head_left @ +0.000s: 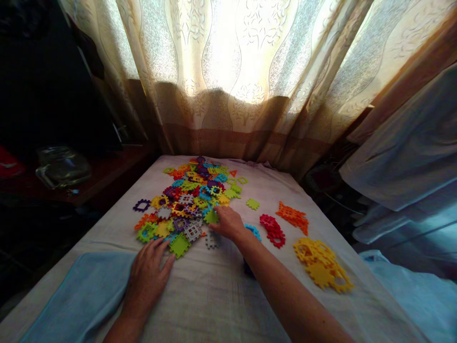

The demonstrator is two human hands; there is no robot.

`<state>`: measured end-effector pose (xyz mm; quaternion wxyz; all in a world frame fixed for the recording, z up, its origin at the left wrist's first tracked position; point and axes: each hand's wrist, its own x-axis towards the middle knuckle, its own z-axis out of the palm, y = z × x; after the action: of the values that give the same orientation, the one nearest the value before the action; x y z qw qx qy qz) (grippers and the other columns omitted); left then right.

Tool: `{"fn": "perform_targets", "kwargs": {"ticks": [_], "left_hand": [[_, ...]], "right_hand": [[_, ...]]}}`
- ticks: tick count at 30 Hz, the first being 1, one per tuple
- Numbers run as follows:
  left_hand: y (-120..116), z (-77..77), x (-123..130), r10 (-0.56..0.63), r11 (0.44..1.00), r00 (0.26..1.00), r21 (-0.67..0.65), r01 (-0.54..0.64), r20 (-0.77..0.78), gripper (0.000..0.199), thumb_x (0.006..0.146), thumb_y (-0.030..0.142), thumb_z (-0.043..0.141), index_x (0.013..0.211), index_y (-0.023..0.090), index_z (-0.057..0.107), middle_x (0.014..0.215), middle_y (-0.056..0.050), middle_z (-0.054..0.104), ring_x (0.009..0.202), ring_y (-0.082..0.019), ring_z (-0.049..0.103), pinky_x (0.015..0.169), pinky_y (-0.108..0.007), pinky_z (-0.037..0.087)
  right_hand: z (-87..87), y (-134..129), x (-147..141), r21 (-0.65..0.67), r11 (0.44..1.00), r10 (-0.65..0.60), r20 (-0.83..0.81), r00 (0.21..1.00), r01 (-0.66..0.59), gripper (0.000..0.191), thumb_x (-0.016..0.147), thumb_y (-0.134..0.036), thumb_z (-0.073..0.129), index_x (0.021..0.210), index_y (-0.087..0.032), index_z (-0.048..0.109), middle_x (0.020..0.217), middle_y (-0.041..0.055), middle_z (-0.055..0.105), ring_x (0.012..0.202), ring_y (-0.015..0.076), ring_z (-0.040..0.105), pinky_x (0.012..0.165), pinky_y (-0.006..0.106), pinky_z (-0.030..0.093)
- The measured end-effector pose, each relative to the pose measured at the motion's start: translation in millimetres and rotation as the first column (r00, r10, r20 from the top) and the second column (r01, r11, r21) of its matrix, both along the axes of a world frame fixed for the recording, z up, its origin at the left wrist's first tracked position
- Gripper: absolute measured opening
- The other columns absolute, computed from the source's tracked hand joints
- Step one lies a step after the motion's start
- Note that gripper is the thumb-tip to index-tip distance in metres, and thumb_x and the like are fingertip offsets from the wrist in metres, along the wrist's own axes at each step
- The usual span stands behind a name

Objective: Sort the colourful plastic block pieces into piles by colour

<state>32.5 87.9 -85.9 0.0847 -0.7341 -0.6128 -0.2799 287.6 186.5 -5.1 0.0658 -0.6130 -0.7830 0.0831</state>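
A heap of mixed-colour interlocking plastic pieces (193, 190) lies on the cloth-covered table. My left hand (152, 267) rests at the heap's near left edge, fingers apart, beside a lime green square piece (180, 245). At the heap's right side my right hand (227, 222) has its fingers closed on a green piece (211, 217). Just below that hand lies a grey piece (212, 239). Sorted groups sit to the right: blue pieces (253, 231) partly behind my right forearm, red pieces (273, 231), orange pieces (293, 217) and yellow pieces (321, 264).
A light blue cloth (84, 290) covers the table's near left part. A single lime piece (253, 204) lies right of the heap. Something dark (248, 268) is partly hidden by my right forearm. Curtains (221, 109) hang behind; a glass jar (62, 166) stands at left.
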Motion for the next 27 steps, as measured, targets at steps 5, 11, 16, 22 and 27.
{"fn": "perform_targets", "kwargs": {"ticks": [5, 11, 16, 22, 27], "left_hand": [[0, -2.2, -1, 0.016, 1.0, 1.0, 0.0, -0.016, -0.009, 0.042, 0.089, 0.045, 0.045, 0.118, 0.02, 0.061, 0.12, -0.01, 0.063, 0.117, -0.028, 0.053, 0.103, -0.046, 0.041], [1, -3.8, -2, 0.014, 1.0, 1.0, 0.013, -0.014, -0.008, 0.043, 0.089, 0.046, 0.044, 0.119, 0.02, 0.061, 0.12, -0.011, 0.063, 0.117, -0.029, 0.053, 0.102, -0.047, 0.041], [2, -5.7, -3, 0.007, 0.999, 1.0, 0.044, -0.006, -0.022, 0.043, 0.089, 0.046, 0.043, 0.118, 0.019, 0.061, 0.119, -0.012, 0.063, 0.115, -0.029, 0.054, 0.101, -0.047, 0.042], [2, -4.5, -3, -0.006, 1.0, 1.0, 0.023, 0.006, -0.013, 0.043, 0.089, 0.046, 0.043, 0.119, 0.02, 0.06, 0.12, -0.011, 0.062, 0.115, -0.028, 0.054, 0.102, -0.047, 0.042], [2, -5.8, -4, 0.009, 1.0, 1.0, 0.007, -0.009, -0.012, 0.045, 0.088, 0.048, 0.044, 0.119, 0.02, 0.061, 0.119, -0.011, 0.063, 0.117, -0.029, 0.054, 0.103, -0.047, 0.041]], "right_hand": [[-2.0, -2, -6, 0.02, 1.0, 0.018, 0.038, 0.999, -0.019, 0.046, 0.081, -0.042, 0.059, 0.122, -0.02, 0.056, 0.113, 0.0116, 0.066, 0.106, 0.0249, 0.059, 0.086, 0.034, 0.045], [-0.9, 11, 32, 0.047, 0.994, -0.097, -0.003, 0.995, 0.097, 0.05, 0.082, -0.04, 0.057, 0.128, -0.02, 0.054, 0.12, 0.0098, 0.066, 0.11, 0.0235, 0.06, 0.09, 0.032, 0.044], [4.3, 33, 98, 0.037, 0.949, -0.315, 0.155, 0.936, 0.313, 0.048, 0.086, -0.04, 0.055, 0.129, -0.019, 0.055, 0.122, 0.0126, 0.064, 0.111, 0.0253, 0.059, 0.09, 0.033, 0.045], [-2.6, 51, 131, -0.012, 0.938, -0.336, 0.229, 0.914, 0.348, 0.044, 0.084, -0.036, 0.059, 0.124, -0.018, 0.06, 0.119, 0.016, 0.065, 0.11, 0.0283, 0.06, 0.087, 0.034, 0.045], [-7.5, 61, 131, -0.031, 0.939, -0.324, 0.261, 0.909, 0.343, 0.042, 0.085, -0.04, 0.057, 0.121, -0.019, 0.062, 0.12, 0.0158, 0.064, 0.11, 0.0283, 0.06, 0.086, 0.035, 0.045]]}}
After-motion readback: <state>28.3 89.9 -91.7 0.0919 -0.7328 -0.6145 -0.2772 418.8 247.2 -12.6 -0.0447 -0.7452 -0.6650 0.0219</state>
